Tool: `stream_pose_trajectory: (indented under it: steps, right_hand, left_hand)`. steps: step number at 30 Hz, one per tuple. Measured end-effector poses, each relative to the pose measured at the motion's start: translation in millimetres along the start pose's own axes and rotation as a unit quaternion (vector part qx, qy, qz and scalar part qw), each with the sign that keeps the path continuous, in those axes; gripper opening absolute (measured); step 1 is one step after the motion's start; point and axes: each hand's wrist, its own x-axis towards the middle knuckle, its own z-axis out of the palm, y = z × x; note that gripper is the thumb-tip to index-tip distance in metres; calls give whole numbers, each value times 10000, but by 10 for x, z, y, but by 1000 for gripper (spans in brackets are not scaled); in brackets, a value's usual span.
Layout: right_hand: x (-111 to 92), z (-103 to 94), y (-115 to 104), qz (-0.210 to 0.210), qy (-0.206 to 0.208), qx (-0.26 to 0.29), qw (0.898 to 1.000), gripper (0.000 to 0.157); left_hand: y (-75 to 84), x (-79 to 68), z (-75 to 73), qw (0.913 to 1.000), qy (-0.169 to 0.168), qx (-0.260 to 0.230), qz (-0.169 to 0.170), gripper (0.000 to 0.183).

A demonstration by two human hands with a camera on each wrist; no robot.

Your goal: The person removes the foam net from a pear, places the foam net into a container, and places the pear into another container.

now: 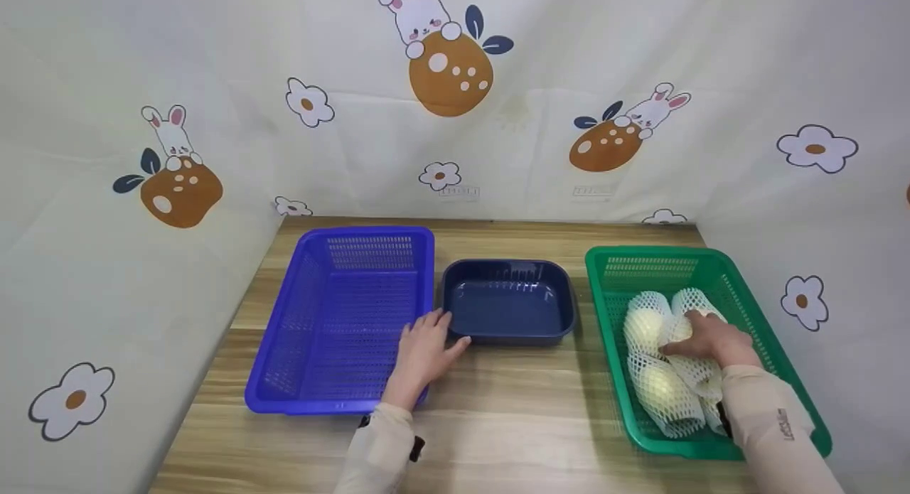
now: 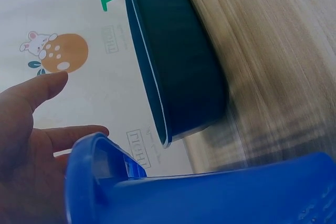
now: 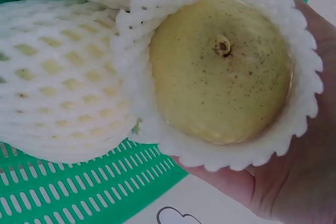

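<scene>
My right hand point(image 1: 714, 337) reaches into the green basket point(image 1: 764, 323) and grips a yellow-green fruit point(image 3: 220, 82) in a white foam net. Its speckled skin and stem scar show in the right wrist view. Beside it in the basket lie several more netted fruits point(image 1: 661, 391). My left hand point(image 1: 421, 352), fingers loosely extended and thumb spread, is at the right rim of the blue basket point(image 1: 281, 323), close to the dark blue tray point(image 1: 508, 340). It holds nothing. Whether its fingertips touch the tray cannot be told.
All three containers stand on a wood-grain table point(image 1: 498, 423). The dark tray sits between the two baskets. A pale curtain point(image 1: 341, 153) printed with rabbits and flowers borders the table at the back and both sides.
</scene>
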Motion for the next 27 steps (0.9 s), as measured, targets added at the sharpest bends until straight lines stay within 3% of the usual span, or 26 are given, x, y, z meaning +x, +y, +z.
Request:
stream_pose_trajectory:
  steps: [7, 27]
  right_hand:
    - [17, 8, 3, 35, -22, 202, 9998, 101]
    - [28, 42, 29, -136, 395, 32, 9991, 89]
  left_hand:
    - [0, 10, 1, 10000, -28, 33, -20, 60]
    - [-20, 1, 27, 10000, -24, 14, 17, 59]
